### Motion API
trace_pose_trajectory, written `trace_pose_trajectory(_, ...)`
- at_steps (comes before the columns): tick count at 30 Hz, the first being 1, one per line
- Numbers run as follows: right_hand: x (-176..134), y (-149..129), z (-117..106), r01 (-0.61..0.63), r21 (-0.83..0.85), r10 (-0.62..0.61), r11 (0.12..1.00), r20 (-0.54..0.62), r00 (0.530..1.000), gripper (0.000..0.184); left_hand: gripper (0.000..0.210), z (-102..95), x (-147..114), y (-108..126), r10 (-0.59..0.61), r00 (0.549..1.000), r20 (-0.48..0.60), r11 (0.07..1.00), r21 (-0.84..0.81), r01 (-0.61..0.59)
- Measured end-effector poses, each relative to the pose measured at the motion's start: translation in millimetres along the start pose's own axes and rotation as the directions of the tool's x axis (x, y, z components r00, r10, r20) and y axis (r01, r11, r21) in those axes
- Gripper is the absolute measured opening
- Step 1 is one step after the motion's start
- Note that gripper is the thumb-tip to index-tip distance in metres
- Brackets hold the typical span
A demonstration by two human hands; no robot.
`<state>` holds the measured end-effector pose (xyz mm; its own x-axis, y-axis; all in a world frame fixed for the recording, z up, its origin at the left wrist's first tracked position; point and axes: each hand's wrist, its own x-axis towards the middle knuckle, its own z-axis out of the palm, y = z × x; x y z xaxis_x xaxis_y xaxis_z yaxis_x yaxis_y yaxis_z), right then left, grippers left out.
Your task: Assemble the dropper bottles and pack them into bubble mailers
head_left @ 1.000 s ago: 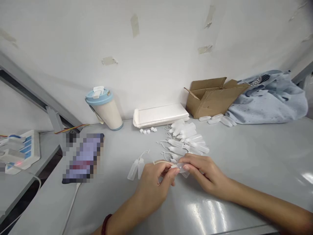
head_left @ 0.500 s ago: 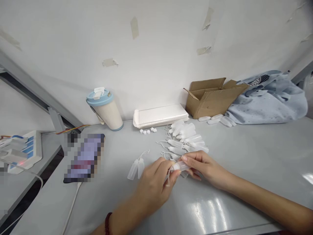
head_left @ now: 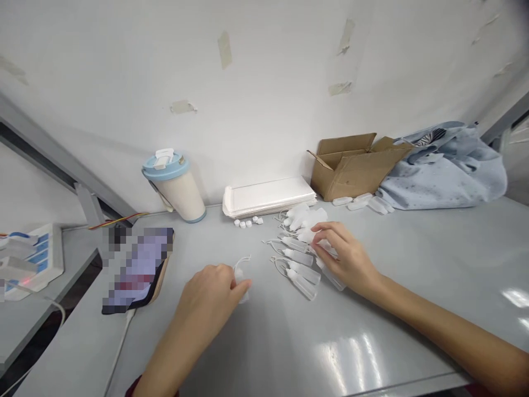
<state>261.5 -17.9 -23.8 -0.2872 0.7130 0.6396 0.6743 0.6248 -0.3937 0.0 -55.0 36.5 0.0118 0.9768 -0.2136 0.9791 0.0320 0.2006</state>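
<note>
My left hand point(head_left: 212, 289) is low over the table at the left, back up, with its fingers curled out of sight and the thumb pointing right. Partly behind it is a small translucent dropper bottle point(head_left: 244, 298) with a thin white cord point(head_left: 243, 259) at its top. Whether that hand grips a bottle is hidden. My right hand point(head_left: 345, 251) reaches into the pile of small bottles, fingers bent and thumb apart, at a bottle point(head_left: 306, 235). In front of it, several corded bottles point(head_left: 303, 284) lie side by side, cords toward the left.
Small white caps point(head_left: 248, 223) lie before a stack of white trays point(head_left: 270, 197). Behind stand a tumbler point(head_left: 179, 190), an open cardboard box point(head_left: 355, 173) and a blue cloth bag point(head_left: 446, 176). Loose bottles point(head_left: 359, 202) lie by the box. A phone point(head_left: 140, 270) with a cable is at left.
My hands have parted from the bottle they held together. The left went left to the separate bottles; the right went up into the pile. The front bottles are now uncovered.
</note>
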Motion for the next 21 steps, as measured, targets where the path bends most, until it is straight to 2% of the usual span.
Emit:
trace_pose_trajectory(3,0.3,-1.0,0.3,0.082,-0.054,-0.080,0.995,0.032,0.996,0.012,0.035,7.3,-1.0,7.6,0.000,1.000,0.025,1.000,-0.017,0.000)
trace_pose_trajectory(8,0.5,-10.0,-3.0,0.165,-0.048,-0.164,0.985,0.021,0.986,0.012,0.037,14.9,-0.5,15.2,0.012,1.000,-0.017,0.994,-0.106,-0.014)
trace_pose_trajectory(10,-0.6,-17.7,-5.8,0.216,0.017,-0.216,0.976,0.014,0.976,0.015,0.038,16.4,-0.4,18.0,0.051,0.998,-0.043,0.980,-0.191,-0.058)
trace_pose_trajectory(12,-3.0,-28.4,-9.3,0.257,0.173,-0.270,0.951,0.056,0.961,0.018,0.035,18.3,-1.6,21.6,0.105,0.992,-0.076,0.952,-0.281,-0.122)
trace_pose_trajectory(14,-6.7,-40.8,-12.4,0.221,0.363,-0.288,0.905,0.141,0.947,0.019,0.032,21.5,-4.2,26.2,0.177,0.977,-0.118,0.897,-0.388,-0.209)
trace_pose_trajectory(16,-11.1,-52.0,-14.0,0.100,0.464,-0.213,0.880,0.199,0.957,0.020,0.027,25.8,-7.5,30.9,0.266,0.947,-0.183,0.792,-0.518,-0.323)
trace_pose_trajectory(19,-16.8,-60.7,-13.3,-0.037,0.512,-0.099,0.858,0.235,0.967,0.012,0.020,31.7,-11.3,37.4,0.356,0.892,-0.280,0.631,-0.632,-0.450)
trace_pose_trajectory(21,-18.5,-60.5,-12.0,-0.100,0.520,-0.027,0.848,0.231,0.973,0.004,0.020,34.2,-12.7,41.0,0.391,0.869,-0.304,0.607,-0.625,-0.492)
